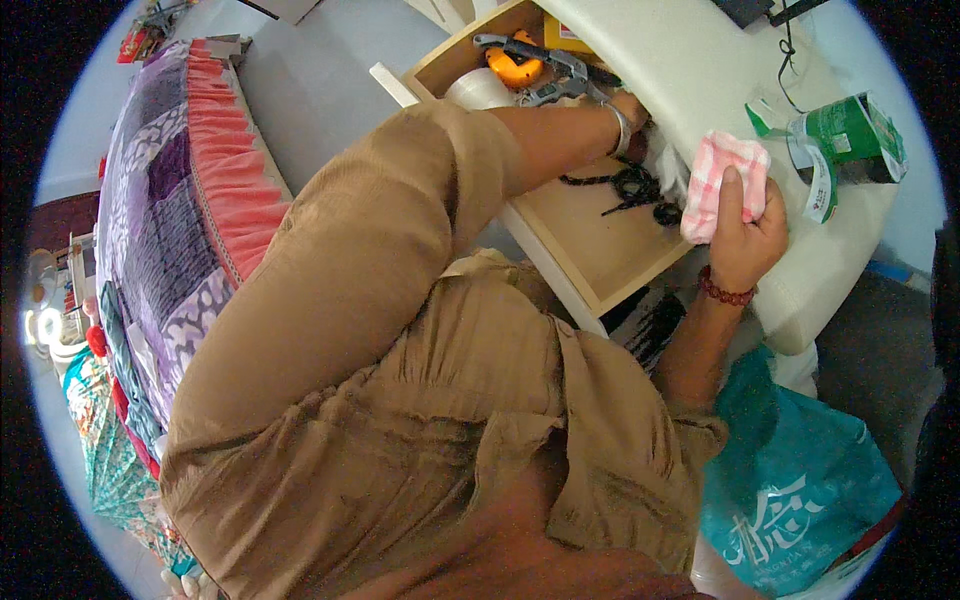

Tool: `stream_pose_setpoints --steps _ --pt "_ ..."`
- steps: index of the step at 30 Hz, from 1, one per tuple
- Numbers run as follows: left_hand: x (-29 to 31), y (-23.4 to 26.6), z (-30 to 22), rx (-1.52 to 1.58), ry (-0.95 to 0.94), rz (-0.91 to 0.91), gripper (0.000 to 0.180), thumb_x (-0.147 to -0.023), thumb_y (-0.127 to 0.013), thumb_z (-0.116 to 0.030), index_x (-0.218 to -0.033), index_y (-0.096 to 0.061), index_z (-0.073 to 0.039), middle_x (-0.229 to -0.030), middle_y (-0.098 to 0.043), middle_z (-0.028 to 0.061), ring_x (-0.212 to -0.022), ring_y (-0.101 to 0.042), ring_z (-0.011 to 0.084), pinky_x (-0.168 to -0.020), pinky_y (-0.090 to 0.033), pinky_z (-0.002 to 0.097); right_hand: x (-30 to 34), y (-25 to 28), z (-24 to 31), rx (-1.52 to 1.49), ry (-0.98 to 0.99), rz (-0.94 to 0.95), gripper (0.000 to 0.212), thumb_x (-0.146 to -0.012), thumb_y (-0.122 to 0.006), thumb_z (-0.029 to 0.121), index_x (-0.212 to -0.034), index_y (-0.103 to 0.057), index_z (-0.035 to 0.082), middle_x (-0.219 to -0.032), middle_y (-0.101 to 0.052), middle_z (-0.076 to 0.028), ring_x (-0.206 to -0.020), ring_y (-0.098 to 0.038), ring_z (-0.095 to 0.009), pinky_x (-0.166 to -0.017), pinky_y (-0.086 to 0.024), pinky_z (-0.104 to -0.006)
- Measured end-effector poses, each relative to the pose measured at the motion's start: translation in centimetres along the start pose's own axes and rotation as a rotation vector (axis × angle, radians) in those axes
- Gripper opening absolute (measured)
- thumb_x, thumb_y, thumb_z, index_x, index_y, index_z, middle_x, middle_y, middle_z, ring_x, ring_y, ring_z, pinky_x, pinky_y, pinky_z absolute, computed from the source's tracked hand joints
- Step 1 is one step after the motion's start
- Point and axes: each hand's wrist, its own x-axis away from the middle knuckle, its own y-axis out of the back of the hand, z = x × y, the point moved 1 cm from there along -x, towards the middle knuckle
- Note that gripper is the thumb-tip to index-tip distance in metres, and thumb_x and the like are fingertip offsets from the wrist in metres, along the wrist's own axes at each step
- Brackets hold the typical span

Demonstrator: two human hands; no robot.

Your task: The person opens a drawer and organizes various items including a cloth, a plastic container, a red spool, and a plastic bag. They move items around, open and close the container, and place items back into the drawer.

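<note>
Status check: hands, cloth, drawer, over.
Right hand grips pink checked cloth on white desktop. Left hand reaches into open drawer, fingers hidden. Black cord, tools inside.

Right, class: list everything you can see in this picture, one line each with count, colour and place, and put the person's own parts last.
Drawer: one, pale wood, open, top centre.
Tape measure: one, orange, back of drawer.
Pliers: about two, grey, beside the tape measure.
Cord: one tangle, black, in drawer.
Cloth: one, pink-and-white check, on the white top.
Carton: one, green, opened, top right.
Bag: one, teal, lower right.
Bedspread: one, purple, pink frill, left.
Left hand: reaching into drawer, fingers hidden.
Right hand: gripping the cloth.
</note>
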Motion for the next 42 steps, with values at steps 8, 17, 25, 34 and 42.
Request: stream_pose_setpoints --steps 8,17,25,34,42 --pt "-3.2 1.2 3.1 0.146 -0.010 0.066 0.038 -0.075 -0.038 -0.039 -0.097 -0.051 -0.011 -0.095 -0.054 0.0098 -0.084 -0.052 0.0259 -0.070 -0.042 0.0412 0.3 -0.3 0.3 -0.014 0.026 0.004 0.013 -0.070 -0.058 0.012 -0.071 -0.053 0.001 -0.061 -0.050 -0.001 -0.054 -0.042 -0.007 -0.051 -0.036 -0.0205" --pt "-2.5 1.7 1.9 -0.884 -0.531 -0.200 0.036 -0.073 -0.042 -0.035 -0.100 -0.051 -0.012 -0.098 -0.053 0.0108 -0.086 -0.051 0.0275 -0.074 -0.040 0.0377 0.3 -0.5 -0.3 0.046 0.146 -0.045 0.011 -0.070 -0.058 0.009 -0.071 -0.053 0.000 -0.060 -0.049 -0.002 -0.054 -0.042 -0.007 -0.052 -0.036 -0.0200" --pt "0.9 2.3 -1.8 -1.930 -0.782 0.016 0.036 -0.072 -0.046 -0.032 -0.102 -0.050 -0.013 -0.100 -0.052 0.0116 -0.089 -0.050 0.0289 -0.078 -0.039 0.0347 0.3 -0.2 -0.2 0.027 0.108 -0.038 0.014 -0.067 -0.061 0.012 -0.068 -0.052 0.002 -0.060 -0.053 -0.006 -0.052 -0.048 -0.013 -0.049 -0.039 -0.0245" --pt "5.2 2.7 -2.4 -2.265 -0.177 0.338 0.040 -0.060 -0.061 -0.034 -0.090 -0.056 -0.008 -0.090 -0.055 0.0136 -0.079 -0.054 0.0269 -0.067 -0.045 0.0358 0.4 -0.2 -0.4 0.022 0.138 -0.045 0.012 -0.066 -0.060 0.010 -0.069 -0.053 0.002 -0.062 -0.053 -0.008 -0.054 -0.049 -0.014 -0.051 -0.040 -0.0251" --pt "6.5 2.2 1.4 -2.119 -0.480 0.490 0.052 -0.064 -0.054 -0.016 -0.112 -0.036 -0.013 -0.094 -0.050 0.0164 -0.084 -0.051 0.0324 -0.069 -0.043 0.0395 0.3 -0.1 -0.3 0.013 0.114 -0.028 0.012 -0.066 -0.059 0.010 -0.070 -0.053 0.001 -0.063 -0.053 -0.007 -0.055 -0.050 -0.016 -0.053 -0.041 -0.0247"
